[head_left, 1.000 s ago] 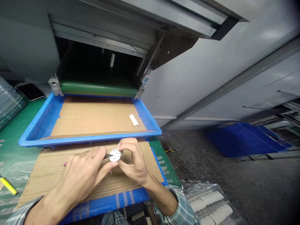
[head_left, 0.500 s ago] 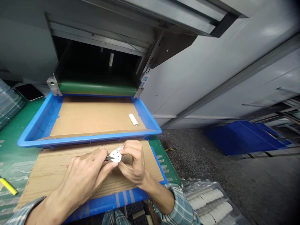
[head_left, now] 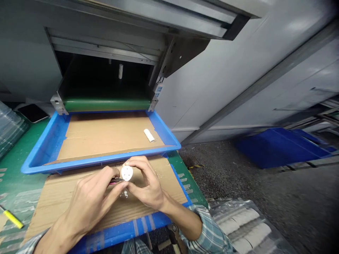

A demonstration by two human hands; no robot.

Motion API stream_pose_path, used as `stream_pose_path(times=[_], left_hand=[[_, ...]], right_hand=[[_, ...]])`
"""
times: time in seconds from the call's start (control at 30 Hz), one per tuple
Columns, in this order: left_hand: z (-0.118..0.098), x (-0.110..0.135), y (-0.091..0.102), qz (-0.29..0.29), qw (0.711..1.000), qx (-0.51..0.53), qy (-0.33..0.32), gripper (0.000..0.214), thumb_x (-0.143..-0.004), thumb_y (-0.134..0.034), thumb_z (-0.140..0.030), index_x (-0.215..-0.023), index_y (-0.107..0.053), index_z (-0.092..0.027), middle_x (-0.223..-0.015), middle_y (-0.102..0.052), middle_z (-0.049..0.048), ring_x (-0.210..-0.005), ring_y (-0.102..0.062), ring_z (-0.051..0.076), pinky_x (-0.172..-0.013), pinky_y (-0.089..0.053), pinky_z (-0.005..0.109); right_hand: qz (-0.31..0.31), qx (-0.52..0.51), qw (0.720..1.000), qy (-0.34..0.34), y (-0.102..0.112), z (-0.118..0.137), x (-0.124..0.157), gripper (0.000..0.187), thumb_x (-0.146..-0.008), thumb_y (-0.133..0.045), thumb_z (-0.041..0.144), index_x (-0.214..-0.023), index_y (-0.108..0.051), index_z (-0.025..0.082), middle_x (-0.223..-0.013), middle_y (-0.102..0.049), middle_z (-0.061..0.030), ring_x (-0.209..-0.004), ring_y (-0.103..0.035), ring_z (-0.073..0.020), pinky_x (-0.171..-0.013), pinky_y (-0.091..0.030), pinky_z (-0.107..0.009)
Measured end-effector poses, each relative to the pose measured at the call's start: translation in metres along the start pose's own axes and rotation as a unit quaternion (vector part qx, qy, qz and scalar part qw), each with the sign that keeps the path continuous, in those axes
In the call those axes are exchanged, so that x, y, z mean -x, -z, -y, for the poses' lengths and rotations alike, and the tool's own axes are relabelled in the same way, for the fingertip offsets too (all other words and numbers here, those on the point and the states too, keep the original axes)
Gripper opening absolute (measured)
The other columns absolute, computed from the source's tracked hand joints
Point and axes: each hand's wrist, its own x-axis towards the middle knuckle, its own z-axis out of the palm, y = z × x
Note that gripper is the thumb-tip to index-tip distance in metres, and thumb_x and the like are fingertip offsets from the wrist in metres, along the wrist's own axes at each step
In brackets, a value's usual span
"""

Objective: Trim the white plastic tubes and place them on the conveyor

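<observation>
White, round-faced piece with small dark holes: at the right hand's fingertips, left of its palm, pinched between thumb and fingers. Left hand grips a slim, dark-tipped tool with some pink, tip by the piece's near edge. White cylinder rests in the far blue plastic tray.

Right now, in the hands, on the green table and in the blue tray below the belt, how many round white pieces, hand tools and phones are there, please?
Round white pieces: 2 (one in the right hand, one in the blue tray)
Hand tools: 2 (pink tool in the left hand, yellow-handled tool on the table)
Phones: 1
Total: 5
</observation>
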Motion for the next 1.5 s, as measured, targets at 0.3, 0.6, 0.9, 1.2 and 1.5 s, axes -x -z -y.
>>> stream_pose_path(times=[0.3, 0.6, 0.9, 1.2, 1.5], left_hand=[[0.004, 0.000, -0.006, -0.026, 0.999, 0.029, -0.024, 0.012, -0.111, -0.053, -0.022, -0.117, -0.062, -0.017, -0.090, -0.067, 0.0027, -0.076, -0.062, 0.013, -0.072, -0.050, 0.023], [0.006, -0.003, 0.009, 0.000, 0.999, -0.002, -0.033, 0.045, -0.113, -0.043, -0.024, -0.157, -0.050, -0.017, -0.097, -0.067, 0.0065, -0.080, -0.060, 0.015, -0.073, -0.051, 0.025], [-0.002, -0.011, 0.021, 0.003, 0.996, 0.065, -0.058, 0.033, -0.106, -0.059, -0.012, -0.139, -0.061, -0.017, -0.109, -0.078, 0.0059, -0.083, -0.066, 0.013, -0.080, -0.052, 0.027], [-0.002, -0.013, 0.026, 0.015, 0.996, 0.084, -0.033, 0.028, -0.108, -0.058, -0.019, -0.136, -0.064, -0.018, -0.108, -0.079, 0.0055, -0.082, -0.070, 0.013, -0.076, -0.056, 0.025], [0.000, -0.006, 0.020, 0.027, 0.995, 0.094, -0.013, 0.030, -0.109, -0.057, -0.029, -0.136, -0.066, -0.020, -0.109, -0.080, 0.0070, -0.075, -0.069, 0.013, -0.072, -0.058, 0.024]], right_hand=[[0.000, -0.048, 0.998, -0.033, 0.003, 0.004, -0.003, 0.036, -0.100, -0.076, 0.031, -0.135, -0.071, 0.030, -0.121, -0.068, -0.0076, -0.114, -0.069, -0.0216, -0.102, -0.061, -0.041], [-0.015, -0.139, 0.990, -0.020, 0.006, 0.004, -0.005, 0.043, -0.093, -0.072, 0.013, -0.131, -0.057, 0.024, -0.121, -0.074, -0.0091, -0.113, -0.075, -0.0226, -0.103, -0.061, -0.043], [0.019, -0.116, 0.993, -0.013, 0.008, -0.003, -0.002, 0.050, -0.085, -0.070, 0.010, -0.133, -0.063, 0.023, -0.121, -0.075, -0.0088, -0.108, -0.073, -0.0214, -0.093, -0.061, -0.036], [0.063, -0.191, 0.977, -0.073, 0.010, -0.004, -0.003, 0.034, -0.099, -0.066, 0.033, -0.131, -0.066, 0.020, -0.120, -0.074, -0.0118, -0.109, -0.072, -0.0228, -0.097, -0.060, -0.041], [0.111, -0.377, 0.894, -0.213, 0.008, 0.000, -0.006, 0.048, -0.092, -0.082, 0.045, -0.126, -0.057, 0.021, -0.097, -0.069, -0.0032, -0.077, -0.068, -0.0116, -0.068, -0.055, -0.023]])
